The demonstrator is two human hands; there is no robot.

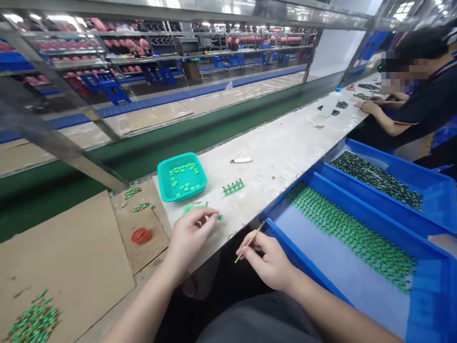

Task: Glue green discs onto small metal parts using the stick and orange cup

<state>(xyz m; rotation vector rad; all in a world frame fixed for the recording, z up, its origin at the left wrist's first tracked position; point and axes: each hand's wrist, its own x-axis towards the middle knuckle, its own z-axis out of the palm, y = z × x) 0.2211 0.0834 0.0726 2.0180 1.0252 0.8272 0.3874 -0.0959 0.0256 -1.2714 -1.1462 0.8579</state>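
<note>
My left hand (pixel 193 236) is closed in a pinch above the white worktop, with a small green disc (pixel 220 217) at its fingertips. Beneath and behind that hand lie more green discs (pixel 191 208), partly hidden by it. My right hand (pixel 267 257) grips a thin brush (pixel 249 246) with a wooden handle, held slanted at the table's front edge. Beyond my left hand stands a teal basket (pixel 164 183) with several flat green discs in it. A little group of green pieces with dark tops (pixel 233 187) stands in rows on the worktop.
A pale-handled tool (pixel 243 160) lies farther back. At left are an orange-red lid (pixel 142 235) and a green-brown pile (pixel 35 319) on cardboard (pixel 82 257). Blue trays (pixel 433 286) of small parts stand at right. Farther along, another person (pixel 424 105) works at the table (pixel 285 143).
</note>
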